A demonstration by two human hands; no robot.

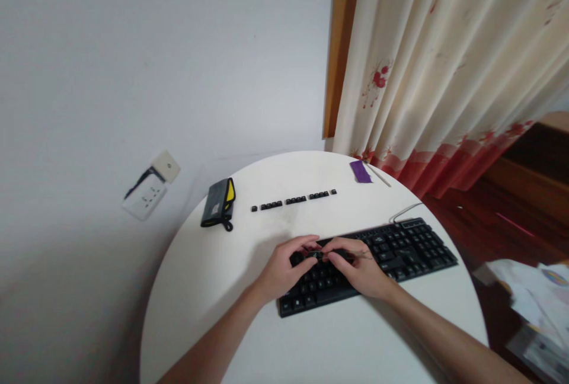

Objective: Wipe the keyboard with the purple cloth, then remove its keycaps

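Note:
A black keyboard (391,249) lies at a slant on the white round table. Above its left part, my left hand (287,264) is closed, thumb and fingers pinching a small dark piece that looks like a keycap (315,255). My right hand (362,268) meets it from the other side, its thumb and forefinger pressed together at the same piece. Something thin and dark, like a slim tool, seems to lie along the right fingers; its kind is not clear. Several loose black keycaps (296,200) form a broken row on the table beyond the keyboard.
A dark grey pouch with a yellow inside (217,203) sits on the table's left. At the far right edge are a purple cloth (360,172) and a thin stick (377,175). The keyboard cable (406,209) runs off the right edge. A wall and curtain (400,76) stand behind.

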